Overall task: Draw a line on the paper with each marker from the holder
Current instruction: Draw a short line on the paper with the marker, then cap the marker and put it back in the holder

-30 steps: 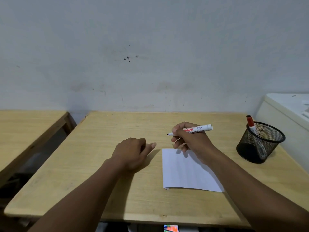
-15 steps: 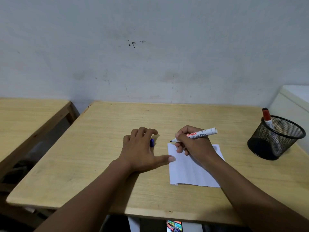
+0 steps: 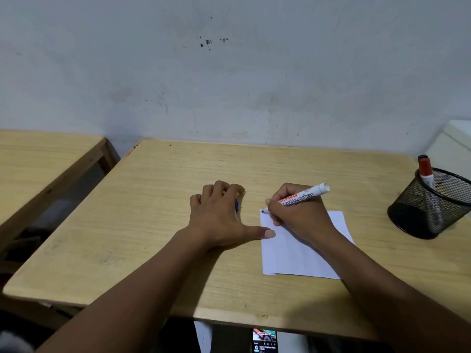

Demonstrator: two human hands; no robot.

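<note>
Nearest on the bench lies the paper, a white sheet w/ its near edge towards the person. Left hand rests just left of the paper, thumb tip touching its left edge; fingers curled over a small blue cap, only a sliver showing. Right hand lies over the paper's far part, clenched round a white boardmarker, uncapped, dark tip at the paper's far-left corner; can't tell if it touches. Well right of the paper, approx. level w/ its far edge, a black mesh holder w/ a red-capped marker upright inside. Beyond the paper: bare bench, then the wall.
</note>
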